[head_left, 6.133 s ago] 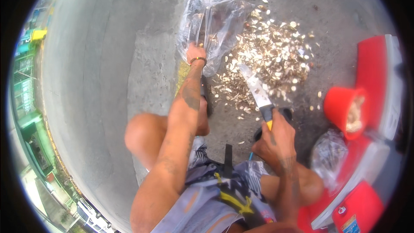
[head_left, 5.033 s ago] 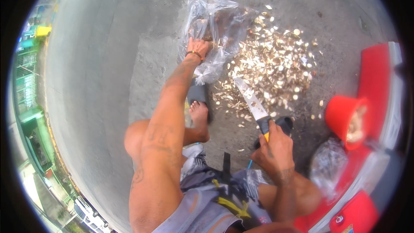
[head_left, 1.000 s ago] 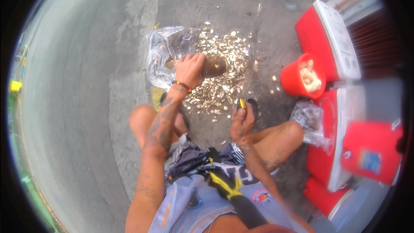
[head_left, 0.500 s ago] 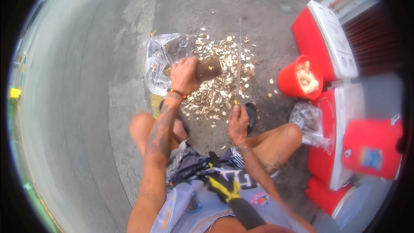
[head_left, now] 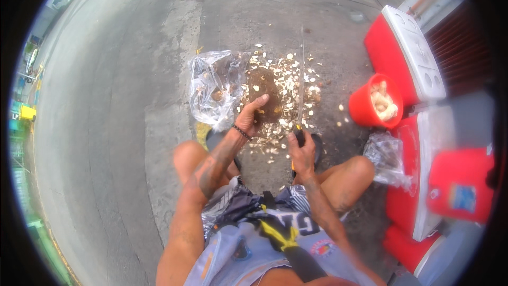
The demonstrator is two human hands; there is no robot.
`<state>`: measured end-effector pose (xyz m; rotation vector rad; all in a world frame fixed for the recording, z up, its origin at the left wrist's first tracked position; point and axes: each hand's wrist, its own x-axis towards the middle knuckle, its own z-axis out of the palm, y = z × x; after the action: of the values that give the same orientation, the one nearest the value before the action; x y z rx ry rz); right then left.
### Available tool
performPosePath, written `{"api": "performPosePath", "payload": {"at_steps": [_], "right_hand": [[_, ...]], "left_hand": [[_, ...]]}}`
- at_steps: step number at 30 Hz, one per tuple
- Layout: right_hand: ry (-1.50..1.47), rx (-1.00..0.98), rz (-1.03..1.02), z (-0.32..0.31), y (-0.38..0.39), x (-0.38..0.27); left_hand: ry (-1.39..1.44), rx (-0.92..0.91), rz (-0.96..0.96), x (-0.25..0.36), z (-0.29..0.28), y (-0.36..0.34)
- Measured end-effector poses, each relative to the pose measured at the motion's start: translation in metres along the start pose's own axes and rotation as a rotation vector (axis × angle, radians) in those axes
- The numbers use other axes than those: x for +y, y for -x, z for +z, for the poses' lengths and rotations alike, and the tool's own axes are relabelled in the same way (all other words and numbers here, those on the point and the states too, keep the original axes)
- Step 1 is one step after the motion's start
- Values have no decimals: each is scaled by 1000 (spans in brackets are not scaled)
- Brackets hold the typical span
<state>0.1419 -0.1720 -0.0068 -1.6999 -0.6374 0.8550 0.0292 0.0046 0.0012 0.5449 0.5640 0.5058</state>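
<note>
One tuber (head_left: 264,86), sideways before, now points forward in the left hand (head_left: 251,116).

Brown tuber (head_left: 268,82): rough, matt, bark-like skin. Knife (head_left: 300,137): thin metal blade (head_left: 301,85), handle of plastic appearance. Bag (head_left: 211,87): clear plastic film, glossy and crinkled. Bucket (head_left: 361,107): smooth red plastic, slight sheen. Cooler (head_left: 383,45): smooth moulded plastic, white lid (head_left: 414,53) likewise. Pavement (head_left: 111,111): matt concrete, roughened in patches. Shirt (head_left: 227,243): soft, matt cloth.

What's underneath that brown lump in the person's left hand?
Pale flakes lie scattered around the brown lump. Whatever is directly beneath it is covered by the lump itself and the left hand, so that cannot be seen.
</note>
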Motion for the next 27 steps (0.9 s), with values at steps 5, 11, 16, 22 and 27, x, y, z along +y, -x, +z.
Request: {"api": "performPosePath", "payload": {"at_steps": [5, 11, 16, 22, 27], "right_hand": [[-450, -7, 41, 20, -23, -21], [-724, -87, 124, 8, -36, -34], [-553, -74, -31, -31, -40, -61], [-81, -313, -256, -72, -46, -93], [19, -434, -271, -71, -29, -91]], "left_hand": [[93, -177, 54, -22, 10, 7], [-64, -353, 118, -11, 10, 12], [-105, -81, -163, 23, 5, 15], [-143, -254, -277, 38, 14, 41], [-434, -334, -374, 36, 3, 43]]}}
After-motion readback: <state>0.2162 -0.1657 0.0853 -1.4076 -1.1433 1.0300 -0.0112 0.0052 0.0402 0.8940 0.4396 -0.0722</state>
